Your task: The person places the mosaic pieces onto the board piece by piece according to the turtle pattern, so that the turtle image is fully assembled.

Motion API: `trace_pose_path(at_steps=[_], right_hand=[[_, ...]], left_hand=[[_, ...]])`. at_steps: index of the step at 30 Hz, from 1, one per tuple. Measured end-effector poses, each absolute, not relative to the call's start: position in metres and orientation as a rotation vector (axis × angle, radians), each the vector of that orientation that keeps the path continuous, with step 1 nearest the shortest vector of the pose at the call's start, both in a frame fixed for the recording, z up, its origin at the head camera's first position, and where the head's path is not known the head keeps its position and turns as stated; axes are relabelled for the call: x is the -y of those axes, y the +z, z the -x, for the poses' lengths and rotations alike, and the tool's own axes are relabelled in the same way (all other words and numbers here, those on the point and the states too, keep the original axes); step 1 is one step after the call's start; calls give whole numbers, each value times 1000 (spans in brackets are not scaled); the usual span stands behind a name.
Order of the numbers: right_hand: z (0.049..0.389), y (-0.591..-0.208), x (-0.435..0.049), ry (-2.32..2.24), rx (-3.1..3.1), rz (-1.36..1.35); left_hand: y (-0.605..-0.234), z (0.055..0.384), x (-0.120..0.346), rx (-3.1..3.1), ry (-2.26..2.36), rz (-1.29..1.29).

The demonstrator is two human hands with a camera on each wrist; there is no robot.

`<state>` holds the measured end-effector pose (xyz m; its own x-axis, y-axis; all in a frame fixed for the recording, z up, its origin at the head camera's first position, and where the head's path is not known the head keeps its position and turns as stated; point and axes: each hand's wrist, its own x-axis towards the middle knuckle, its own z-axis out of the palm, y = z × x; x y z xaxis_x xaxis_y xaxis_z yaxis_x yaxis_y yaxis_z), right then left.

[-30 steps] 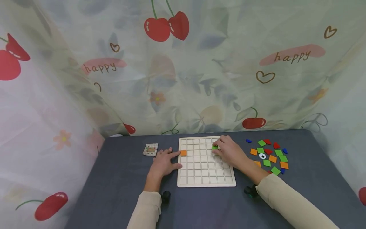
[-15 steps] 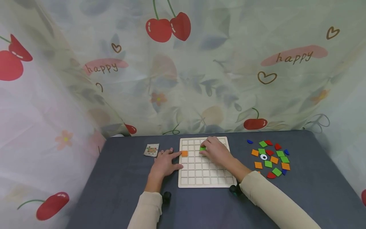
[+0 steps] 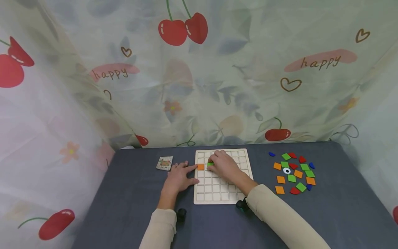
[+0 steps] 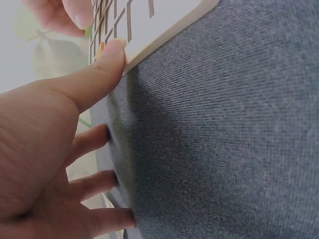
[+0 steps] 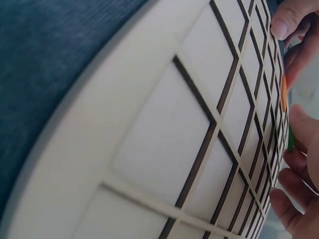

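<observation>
A pale gridded board [image 3: 216,197] lies on the dark cloth in the head view. An orange square tile [image 3: 200,167] sits in a cell by its left edge. My right hand [image 3: 226,168] pinches a green square tile [image 3: 209,164] over the same row, a little right of the orange one. In the right wrist view only a sliver of the green tile [image 5: 291,138] shows between fingers and thumb. My left hand [image 3: 178,178] rests at the board's left side, index fingertip by the orange tile. Its thumb [image 4: 102,72] touches the board's edge, and other fingertips rest on the cloth.
Several loose green, orange, red and blue pieces [image 3: 291,178] are scattered right of the board, with a white ring-like piece [image 3: 286,171] among them. A small printed card [image 3: 164,163] lies to the left. Patterned curtain [image 3: 199,103] hangs behind the table.
My right hand has carried the green tile leftward across the board, close to the orange tile. The left hand has stayed in place.
</observation>
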<state>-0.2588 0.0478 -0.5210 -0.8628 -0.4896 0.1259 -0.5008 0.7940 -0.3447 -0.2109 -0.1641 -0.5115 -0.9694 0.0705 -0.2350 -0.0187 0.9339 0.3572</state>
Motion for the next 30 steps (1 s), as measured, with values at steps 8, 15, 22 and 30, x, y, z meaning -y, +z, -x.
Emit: trace_pose_path(at_steps=[8,15,22,30], right_hand=[[258,-523,-41,631,2970,-783],[257,-526,-41,682,2966,-765],[258,-527,-41,687,2969,-753],[257,-530,-43,664,2984,-751]], left_hand=[[-510,210,164,-2842,531,-38],[-511,211,164,-2844,520,-45],[-512,211,164,-2842,520,-39],[-513,211,164,-2848,517,-45]])
